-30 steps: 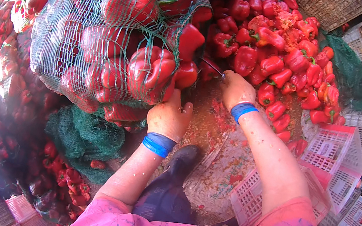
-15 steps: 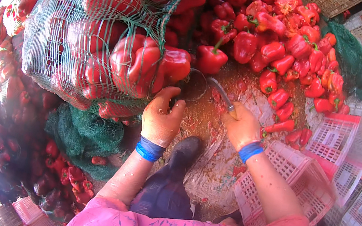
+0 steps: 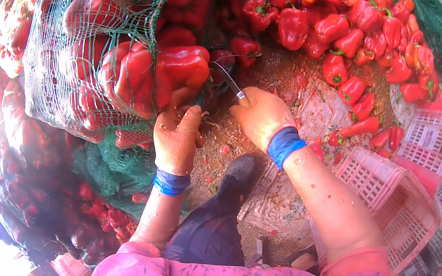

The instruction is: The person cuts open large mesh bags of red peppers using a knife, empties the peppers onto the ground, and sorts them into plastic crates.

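Observation:
A green net sack (image 3: 96, 39) full of large red peppers lies at the upper left, its mouth toward the middle. A red pepper (image 3: 183, 66) bulges out at that mouth. My gloved left hand (image 3: 176, 142) is just below it, one finger up against the peppers and others curled; what they hold is hidden. In my gloved right hand (image 3: 263, 119) is a small curved-blade knife (image 3: 226, 79); its handle is inside my closed fist. The blade points up and left, its tip close to the pepper at the sack's mouth.
Loose red peppers (image 3: 335, 28) are heaped at the far side. Pink plastic crates (image 3: 392, 204) stand at the right, with green netting (image 3: 429, 33) beyond. More filled sacks (image 3: 47, 184) and a bunched green net (image 3: 115, 167) lie left. My boot (image 3: 241, 171) is on the littered floor.
My right hand has moved left with the knife, bringing the blade to the sack's mouth. My left hand has come up against the peppers there. The view has shifted slightly.

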{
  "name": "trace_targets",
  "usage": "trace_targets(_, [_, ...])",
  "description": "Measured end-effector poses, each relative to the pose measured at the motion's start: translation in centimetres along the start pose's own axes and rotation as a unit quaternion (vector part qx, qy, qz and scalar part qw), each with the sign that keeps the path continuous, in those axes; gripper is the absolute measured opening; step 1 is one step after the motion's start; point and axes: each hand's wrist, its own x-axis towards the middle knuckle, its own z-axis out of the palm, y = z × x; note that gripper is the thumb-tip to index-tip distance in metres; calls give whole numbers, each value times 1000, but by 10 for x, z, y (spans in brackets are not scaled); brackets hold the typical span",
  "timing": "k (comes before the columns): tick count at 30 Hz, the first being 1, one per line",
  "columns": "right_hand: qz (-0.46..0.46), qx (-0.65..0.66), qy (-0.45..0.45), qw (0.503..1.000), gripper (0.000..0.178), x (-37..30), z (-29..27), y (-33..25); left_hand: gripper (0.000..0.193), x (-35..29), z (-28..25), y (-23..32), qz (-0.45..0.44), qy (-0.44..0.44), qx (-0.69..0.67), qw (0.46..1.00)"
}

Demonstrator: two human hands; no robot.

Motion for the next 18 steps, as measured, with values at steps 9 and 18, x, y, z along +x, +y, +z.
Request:
trace_targets(9, [-36,71,16,997,23,-2,-6,9,51,-12,8,8,13,55,-5,998])
trace_targets(18, [-64,-62,30,996,22,3,-3,-12,52,-11,6,5,18,80,-8,997])
